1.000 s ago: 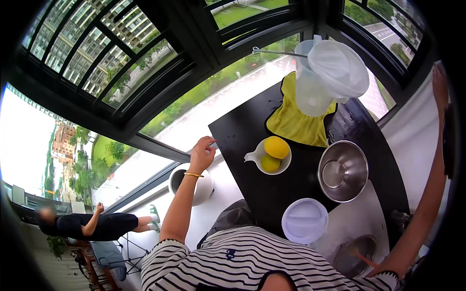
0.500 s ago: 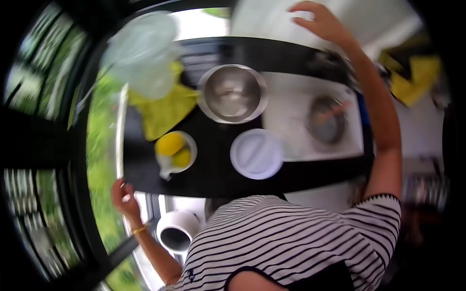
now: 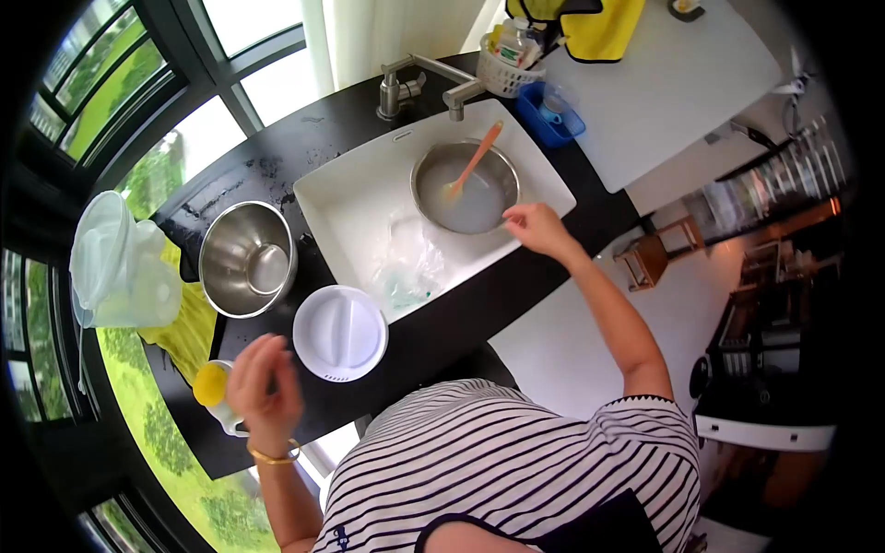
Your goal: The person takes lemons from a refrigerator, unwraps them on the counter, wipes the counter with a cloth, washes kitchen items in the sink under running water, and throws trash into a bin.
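My left hand (image 3: pixel 265 392), slightly blurred, hovers with curled fingers beside a white bowl (image 3: pixel 230 422) holding a yellow fruit (image 3: pixel 210 384). Nothing shows in its grasp. At the right edge of the white sink (image 3: pixel 336 217), my right hand (image 3: pixel 539 229) has its thumb and fingertips together near the rim of a metal pot (image 3: pixel 433 207); anything between them is too small to tell. Cloudy liquid and an orange-handled spatula (image 3: pixel 477 158) are in the pot. A clear plastic bag (image 3: pixel 410 267) lies in the sink. Left of it are a round white lid (image 3: pixel 339 334) and a steel bowl (image 3: pixel 247 260).
A faucet (image 3: pixel 396 92) stands behind the sink, with a white basket (image 3: pixel 502 76) and a blue tray (image 3: pixel 551 118) to its right. A clear pitcher (image 3: pixel 147 281) stands on a yellow cloth (image 3: pixel 189 336) by the window. A wooden stool (image 3: pixel 645 261) is at the right.
The view has turned right, bringing the whole sink and faucet into sight. My right hand has come down to the sink's right edge. My left hand is now over the counter by the white bowl.
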Action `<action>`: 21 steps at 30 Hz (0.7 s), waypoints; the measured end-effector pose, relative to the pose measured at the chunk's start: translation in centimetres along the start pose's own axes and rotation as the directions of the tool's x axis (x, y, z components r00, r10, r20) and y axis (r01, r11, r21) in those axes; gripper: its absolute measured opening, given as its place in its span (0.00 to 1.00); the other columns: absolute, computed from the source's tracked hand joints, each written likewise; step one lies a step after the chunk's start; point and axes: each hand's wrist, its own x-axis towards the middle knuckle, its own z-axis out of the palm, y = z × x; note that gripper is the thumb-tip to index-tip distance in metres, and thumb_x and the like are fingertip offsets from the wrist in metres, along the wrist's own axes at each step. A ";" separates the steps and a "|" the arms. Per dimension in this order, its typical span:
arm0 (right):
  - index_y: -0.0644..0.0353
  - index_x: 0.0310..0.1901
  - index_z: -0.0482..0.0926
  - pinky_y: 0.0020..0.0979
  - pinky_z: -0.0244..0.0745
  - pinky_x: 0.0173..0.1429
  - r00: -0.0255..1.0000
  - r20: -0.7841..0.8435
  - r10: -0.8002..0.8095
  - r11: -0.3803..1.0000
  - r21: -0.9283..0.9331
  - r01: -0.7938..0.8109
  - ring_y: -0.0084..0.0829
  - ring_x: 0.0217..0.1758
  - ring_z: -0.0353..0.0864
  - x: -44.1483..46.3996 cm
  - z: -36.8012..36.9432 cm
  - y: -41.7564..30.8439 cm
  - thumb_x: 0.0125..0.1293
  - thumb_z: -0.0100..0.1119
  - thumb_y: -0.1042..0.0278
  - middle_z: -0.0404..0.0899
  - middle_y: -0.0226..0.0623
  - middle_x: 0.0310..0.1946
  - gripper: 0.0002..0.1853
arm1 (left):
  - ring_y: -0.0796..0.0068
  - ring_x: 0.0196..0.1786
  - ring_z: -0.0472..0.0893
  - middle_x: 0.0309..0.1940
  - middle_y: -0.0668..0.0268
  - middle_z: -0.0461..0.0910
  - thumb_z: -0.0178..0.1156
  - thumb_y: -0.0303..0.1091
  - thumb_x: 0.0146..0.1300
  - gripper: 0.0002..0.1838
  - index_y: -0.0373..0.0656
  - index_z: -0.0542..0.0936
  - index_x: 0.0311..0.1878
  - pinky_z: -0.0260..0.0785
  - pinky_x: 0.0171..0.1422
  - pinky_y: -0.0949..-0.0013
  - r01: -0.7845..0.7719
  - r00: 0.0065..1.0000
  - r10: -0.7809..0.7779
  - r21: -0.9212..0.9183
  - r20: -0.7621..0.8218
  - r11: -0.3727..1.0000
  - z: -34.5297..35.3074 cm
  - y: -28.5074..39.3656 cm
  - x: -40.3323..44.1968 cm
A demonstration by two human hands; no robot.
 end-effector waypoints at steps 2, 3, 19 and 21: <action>0.62 0.36 0.81 0.36 0.75 0.39 0.993 0.075 -0.095 0.994 -0.047 0.098 0.40 0.31 0.80 2.7 1.6 0.9 0.51 0.60 0.69 0.81 0.40 0.27 0.11 | 0.60 0.31 0.79 0.33 0.57 0.80 0.59 0.18 0.46 0.13 0.38 0.79 0.38 0.71 0.35 0.67 -0.120 0.991 0.121 -0.013 0.065 0.993 4.6 3.3 1.6; 0.62 0.37 0.80 0.36 0.74 0.41 0.968 0.025 -0.250 0.959 -0.130 0.251 0.40 0.33 0.80 4.3 2.6 1.5 0.51 0.59 0.69 0.81 0.40 0.29 0.11 | 0.60 0.31 0.79 0.34 0.58 0.80 0.60 0.18 0.46 0.13 0.39 0.79 0.37 0.71 0.36 0.67 -0.116 0.980 0.118 -0.023 0.160 0.993 6.6 5.2 2.2; 0.64 0.43 0.77 0.41 0.74 0.44 0.852 -0.487 -0.190 0.919 0.218 0.329 0.48 0.41 0.79 31.4 5.8 1.2 0.48 0.67 0.46 0.78 0.50 0.37 0.29 | 0.57 0.46 0.77 0.44 0.61 0.75 0.65 0.38 0.49 0.21 0.45 0.77 0.47 0.72 0.46 0.58 0.224 0.812 -0.323 0.252 0.486 0.942 25.3 8.9 9.5; 0.64 0.28 0.79 0.41 0.74 0.32 0.955 -0.196 -0.222 0.860 0.422 0.286 0.47 0.30 0.81 39.1 12.1 5.1 0.55 0.60 0.48 0.78 0.51 0.22 0.22 | 0.56 0.47 0.77 0.47 0.60 0.74 0.66 0.40 0.47 0.24 0.46 0.75 0.50 0.72 0.46 0.56 0.273 0.691 -0.511 0.471 0.511 0.839 26.9 7.3 9.0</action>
